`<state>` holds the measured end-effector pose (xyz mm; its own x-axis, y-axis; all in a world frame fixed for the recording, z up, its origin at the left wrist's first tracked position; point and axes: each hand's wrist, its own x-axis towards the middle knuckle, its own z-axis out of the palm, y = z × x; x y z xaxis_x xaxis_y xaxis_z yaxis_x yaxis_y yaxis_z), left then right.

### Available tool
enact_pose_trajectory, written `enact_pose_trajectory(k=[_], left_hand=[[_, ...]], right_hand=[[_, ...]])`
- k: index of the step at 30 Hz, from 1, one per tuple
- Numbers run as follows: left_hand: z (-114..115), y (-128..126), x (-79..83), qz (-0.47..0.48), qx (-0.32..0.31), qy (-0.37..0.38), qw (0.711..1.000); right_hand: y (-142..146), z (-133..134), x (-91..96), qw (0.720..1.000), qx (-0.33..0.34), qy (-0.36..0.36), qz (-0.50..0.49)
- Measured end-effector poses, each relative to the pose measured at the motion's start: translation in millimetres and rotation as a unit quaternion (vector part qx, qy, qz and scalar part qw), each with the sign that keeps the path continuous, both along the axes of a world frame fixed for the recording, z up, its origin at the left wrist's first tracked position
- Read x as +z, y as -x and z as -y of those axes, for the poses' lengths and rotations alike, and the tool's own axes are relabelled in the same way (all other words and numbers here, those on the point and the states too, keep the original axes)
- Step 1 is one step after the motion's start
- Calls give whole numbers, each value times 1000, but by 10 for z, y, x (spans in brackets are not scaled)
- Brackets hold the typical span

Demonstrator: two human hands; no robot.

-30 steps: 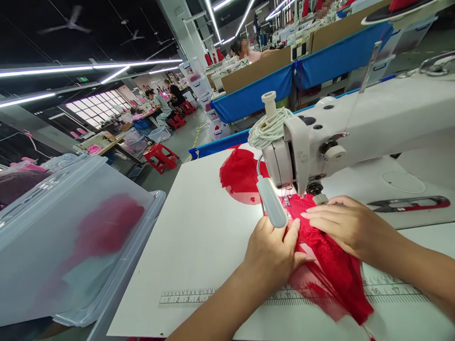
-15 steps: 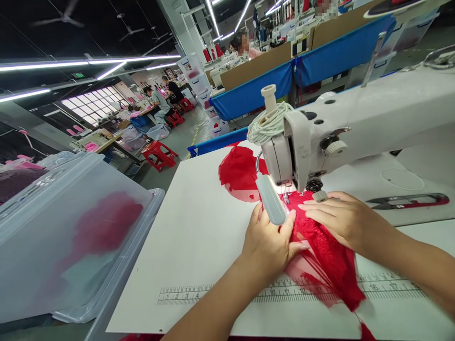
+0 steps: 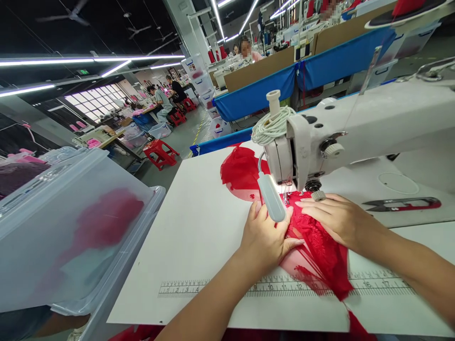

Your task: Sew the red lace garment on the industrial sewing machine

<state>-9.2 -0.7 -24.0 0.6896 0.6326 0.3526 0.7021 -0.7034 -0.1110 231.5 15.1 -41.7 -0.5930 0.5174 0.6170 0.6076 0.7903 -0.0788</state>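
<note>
Red lacy fabric [image 3: 329, 253] sits at the presser foot [image 3: 286, 199], trailing toward the worktop's [image 3: 177, 227] near edge. Our left hand [image 3: 265, 239] presses it, thumb and forefinger apart; our right hand [image 3: 341, 220] lies flat on it, fingers extended. Bunched folds could pucker if we feed unevenly, and fingertips risk a nick if they drift footward.

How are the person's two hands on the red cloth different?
The left hand points forward, while the right hand points across to the left. The grey lamp covers part of the left hand but none of the right hand. Both are bare and touch the red cloth.
</note>
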Motion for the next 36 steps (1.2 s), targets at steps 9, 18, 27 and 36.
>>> enact_pose_trajectory(k=[9, 18, 27, 36], left_hand=[[10, 17, 209, 14, 6, 126, 992], [-1047, 315, 414, 26, 288, 219, 932], [-585, 360, 242, 65, 84, 71, 992], [217, 70, 256, -29, -200, -118, 972]], right_hand=[[-37, -31, -1, 1000, 24, -5, 5], [-16, -21, 106, 1000, 29, 1, 2], [17, 21, 171, 999, 7, 17, 29], [142, 219, 317, 989, -13, 100, 106]])
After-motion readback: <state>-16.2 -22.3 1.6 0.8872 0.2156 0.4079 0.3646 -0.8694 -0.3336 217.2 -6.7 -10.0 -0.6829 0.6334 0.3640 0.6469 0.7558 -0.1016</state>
